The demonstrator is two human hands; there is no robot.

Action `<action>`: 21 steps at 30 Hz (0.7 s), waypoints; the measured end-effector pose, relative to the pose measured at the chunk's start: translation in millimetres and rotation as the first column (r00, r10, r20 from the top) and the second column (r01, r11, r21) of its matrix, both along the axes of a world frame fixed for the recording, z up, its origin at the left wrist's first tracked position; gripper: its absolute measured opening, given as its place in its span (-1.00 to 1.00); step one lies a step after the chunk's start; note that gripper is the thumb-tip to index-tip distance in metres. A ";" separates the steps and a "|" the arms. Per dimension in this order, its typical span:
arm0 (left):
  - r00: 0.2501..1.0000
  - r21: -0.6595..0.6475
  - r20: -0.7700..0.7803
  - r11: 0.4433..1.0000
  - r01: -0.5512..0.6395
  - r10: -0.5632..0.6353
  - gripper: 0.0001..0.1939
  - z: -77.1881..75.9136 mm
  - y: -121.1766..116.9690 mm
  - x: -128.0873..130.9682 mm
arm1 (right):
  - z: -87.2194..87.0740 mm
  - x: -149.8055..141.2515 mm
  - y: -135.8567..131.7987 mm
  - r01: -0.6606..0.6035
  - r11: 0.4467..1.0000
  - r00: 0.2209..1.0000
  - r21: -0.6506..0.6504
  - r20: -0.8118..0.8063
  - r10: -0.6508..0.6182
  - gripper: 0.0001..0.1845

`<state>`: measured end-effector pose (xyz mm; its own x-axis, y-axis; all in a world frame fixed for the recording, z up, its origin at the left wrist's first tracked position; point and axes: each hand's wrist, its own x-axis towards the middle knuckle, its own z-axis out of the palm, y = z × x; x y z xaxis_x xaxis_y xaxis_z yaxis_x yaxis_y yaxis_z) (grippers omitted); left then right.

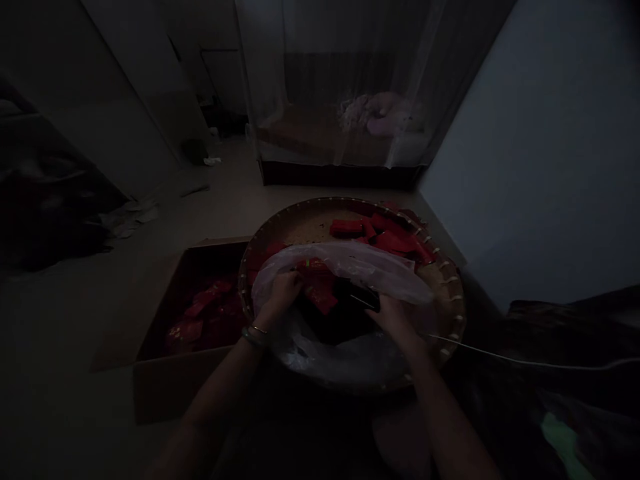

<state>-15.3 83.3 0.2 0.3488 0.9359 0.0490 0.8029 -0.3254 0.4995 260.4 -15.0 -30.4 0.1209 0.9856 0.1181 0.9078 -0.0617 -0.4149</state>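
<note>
The room is very dim. A clear plastic bag (pixel 345 363) lies with its mouth spread wide in a round woven bamboo tray (pixel 305 230). Red packets (pixel 317 287) with gold marks show inside the bag. At the left of its mouth, my left hand (pixel 286 289) has its fingers curled in beside these packets; what they pinch is hidden. On the other side my right hand (pixel 391 313) grips a dark flat object (pixel 357 293) with a thin bright edge; its kind cannot be made out. More red packets (pixel 390 237) lie loose at the tray's far right.
Left of the tray stands an open cardboard box (pixel 165 383) with red packets (pixel 207 300) in it. A white cord (pixel 520 363) runs from the right edge to the tray. Behind is a netted bed (pixel 345 143); a pale wall (pixel 545 173) rises at right.
</note>
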 end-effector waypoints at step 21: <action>0.976 0.000 -0.107 0.981 0.192 -0.191 -0.44 -5.9 3.1 3.3 | 14.3 -86.0 -12.9 -0.398 0.904 0.914 -0.159 -0.151 0.376 -0.74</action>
